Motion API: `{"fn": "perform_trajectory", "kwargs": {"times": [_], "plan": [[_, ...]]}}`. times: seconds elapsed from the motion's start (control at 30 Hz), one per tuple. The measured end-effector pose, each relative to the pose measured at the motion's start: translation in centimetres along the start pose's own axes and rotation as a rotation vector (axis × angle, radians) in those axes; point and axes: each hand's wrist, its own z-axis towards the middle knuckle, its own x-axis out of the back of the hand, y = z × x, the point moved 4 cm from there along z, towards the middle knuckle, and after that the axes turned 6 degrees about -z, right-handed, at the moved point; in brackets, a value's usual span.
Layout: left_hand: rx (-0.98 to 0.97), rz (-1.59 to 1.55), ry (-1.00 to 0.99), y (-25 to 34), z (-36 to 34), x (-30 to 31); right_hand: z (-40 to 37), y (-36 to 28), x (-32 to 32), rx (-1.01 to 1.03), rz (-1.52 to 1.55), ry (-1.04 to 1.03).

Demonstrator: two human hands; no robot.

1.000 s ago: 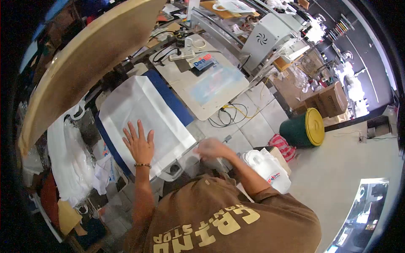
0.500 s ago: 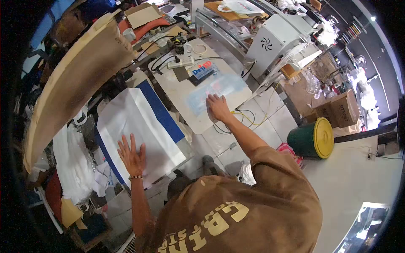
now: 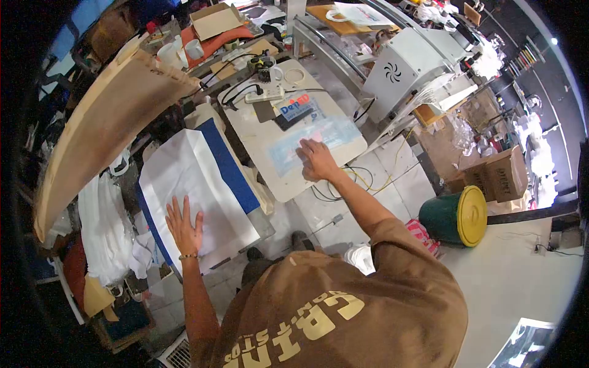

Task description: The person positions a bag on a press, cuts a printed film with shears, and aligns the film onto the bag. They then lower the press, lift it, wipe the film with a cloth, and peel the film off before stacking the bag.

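Observation:
My left hand (image 3: 183,228) lies flat with spread fingers on a white bag (image 3: 184,184) that rests on a blue platen (image 3: 230,162). My right hand (image 3: 317,159) reaches out to a beige side table (image 3: 270,132) and presses on a clear printed transfer sheet (image 3: 319,138) there. More printed sheets with red and blue lettering (image 3: 296,105) lie just beyond that hand. The raised tan upper plate of the heat press (image 3: 104,132) hangs over the left side of the bag.
A power strip with cables (image 3: 264,93) sits at the back of the side table. A white machine (image 3: 405,70) stands to the right. A green bin with a yellow lid (image 3: 459,216), cardboard boxes (image 3: 506,175) and piled white bags (image 3: 104,227) surround the spot.
My right hand went from near my body out to the side table and now rests on the transfer sheet. My left hand stayed flat on the white bag.

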Motion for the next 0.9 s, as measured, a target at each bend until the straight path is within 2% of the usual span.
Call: {"fn": "perform_trajectory", "kwargs": {"times": [0.07, 0.17, 0.23, 0.27, 0.33, 0.4, 0.47, 0.6, 0.77, 0.9], "plan": [[0.005, -0.003, -0.004, 0.2, 0.0, 0.3, 0.8, 1.4, -0.2, 0.024, -0.052, -0.031], [-0.001, -0.021, 0.004, 0.3, 0.3, 0.4, 3.4, 6.4, -2.4, -0.087, 0.057, -0.082], [-0.007, -0.027, 0.006, 0.1, 0.2, 0.3, 4.8, 8.5, -2.6, -0.210, -0.093, -0.214], [-0.018, -0.025, 0.017, 0.0, 0.2, 0.2, 5.3, 8.8, -2.3, -0.208, -0.086, -0.215], [-0.023, -0.020, 0.029, 0.0, 0.3, 0.4, 6.4, 8.7, -0.9, -0.190, -0.155, -0.384], [-0.007, -0.033, 0.015, 0.2, 0.2, 0.5, 7.8, 8.8, -0.8, -0.174, -0.122, -0.426], [0.001, -0.043, 0.012, 0.5, 0.2, 0.8, 9.2, 8.2, -0.4, -0.128, -0.290, -0.530], [-0.002, -0.069, 0.010, 0.7, 0.2, 1.0, 10.3, 8.5, -1.0, -0.121, -0.344, -0.555], [0.031, -0.040, 0.001, 0.6, 0.3, 0.9, 10.3, 8.7, -0.9, -0.049, -0.224, -0.514], [0.050, -0.046, -0.009, 0.5, 0.5, 0.8, 10.1, 8.5, -0.2, -0.077, -0.249, -0.543]]}}
